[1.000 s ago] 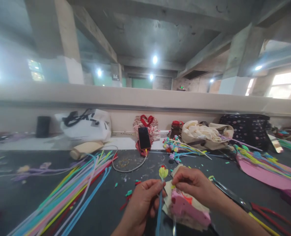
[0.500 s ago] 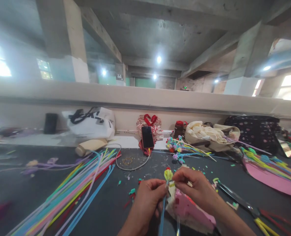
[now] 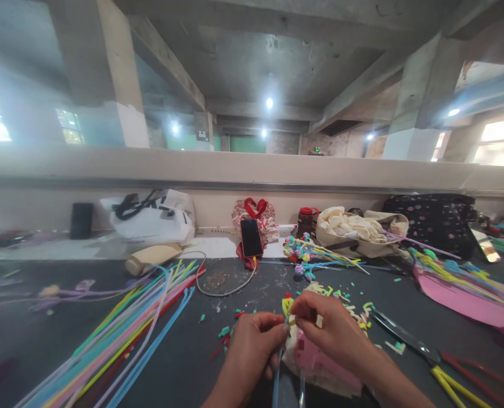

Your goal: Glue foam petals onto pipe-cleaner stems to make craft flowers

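Observation:
My left hand (image 3: 255, 348) is closed in a pinch on a light blue fuzzy pipe cleaner stem (image 3: 276, 379), just under a small yellow pipe cleaner flower (image 3: 286, 306) with a red tip. The stem hangs down below the fingers. Close against the flower's base, my right hand (image 3: 332, 323) pinches a short yellow pipe cleaner end, mostly covered by the fingertips. Beneath the hands a pink object (image 3: 322, 360), partly hidden by my right hand, lies on a pale crumpled cloth (image 3: 291, 354).
Loose colored pipe cleaners (image 3: 119, 340) lie to the left. Scissors (image 3: 405, 334) with red and yellow handles rest at right among cut scraps. Farther back are a charging phone (image 3: 252, 238), finished small flowers (image 3: 305, 255), a bottle (image 3: 153, 259) and a pink sheet (image 3: 451, 300).
My right hand has shifted slightly left, closer over the flower, covering more of it. The whole view has moved a little, and more scraps show behind my right hand.

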The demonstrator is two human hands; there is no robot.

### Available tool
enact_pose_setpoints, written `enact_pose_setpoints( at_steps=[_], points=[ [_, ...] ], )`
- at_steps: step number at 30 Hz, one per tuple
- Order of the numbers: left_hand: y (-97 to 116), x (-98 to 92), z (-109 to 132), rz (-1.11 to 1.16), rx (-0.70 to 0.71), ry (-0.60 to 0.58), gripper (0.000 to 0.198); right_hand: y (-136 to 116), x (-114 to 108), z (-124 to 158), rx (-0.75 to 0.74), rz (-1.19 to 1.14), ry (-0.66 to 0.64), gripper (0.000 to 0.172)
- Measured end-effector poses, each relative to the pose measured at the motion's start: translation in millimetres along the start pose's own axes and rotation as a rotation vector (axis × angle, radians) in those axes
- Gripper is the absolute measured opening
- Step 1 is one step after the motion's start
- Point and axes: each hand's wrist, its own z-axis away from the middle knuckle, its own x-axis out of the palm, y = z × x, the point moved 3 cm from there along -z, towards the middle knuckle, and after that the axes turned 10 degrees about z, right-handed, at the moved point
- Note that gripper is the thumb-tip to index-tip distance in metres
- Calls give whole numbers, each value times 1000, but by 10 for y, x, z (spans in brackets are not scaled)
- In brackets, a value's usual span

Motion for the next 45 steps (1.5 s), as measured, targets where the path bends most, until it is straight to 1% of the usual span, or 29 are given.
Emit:
enact_pose_setpoints(
  at_steps=[4,7,11,15,18,23,26,29,32,35,38,41,43,45],
  points=[
    [-43,-16,-14,11,-10,11,22,-18,21,6,18,-32,-25,15],
    [-76,-22,-26,162,-17,-7,26,-19,52,10,22,-103,-32,15],
    [-86,-27,-28,363,3,-4,31,8,116,4,84,-234,19,13],
    [-85,-9,-34,414,-8,-53,32,38,191,-8,179,-374,97,7],
    [-98,-17,-58,406,-10,-60,34,51,261,-10,229,-507,108,4],
    [-123,-49,-86,334,2,-38,35,104,373,-5,319,-722,48,7],
    [-120,-48,-72,312,15,-35,34,128,411,4,337,-811,-38,10],
    [-107,-33,-40,303,39,-17,33,139,447,20,371,-1002,-133,14],
    [-95,-13,-13,289,63,5,31,145,485,27,419,-1213,-218,13],
    [-88,8,-15,243,72,7,32,157,523,20,438,-1336,-280,11],
    [-83,16,-31,210,91,15,32,169,573,16,435,-1377,-318,11],
    [-81,2,-31,252,106,24,32,175,604,18,434,-1361,-314,15],
    [-88,-6,-23,327,69,-11,33,182,576,12,423,-1288,-260,19],
    [-95,-6,-13,410,7,-75,33,196,494,-3,388,-1156,-158,24]
  ],
)
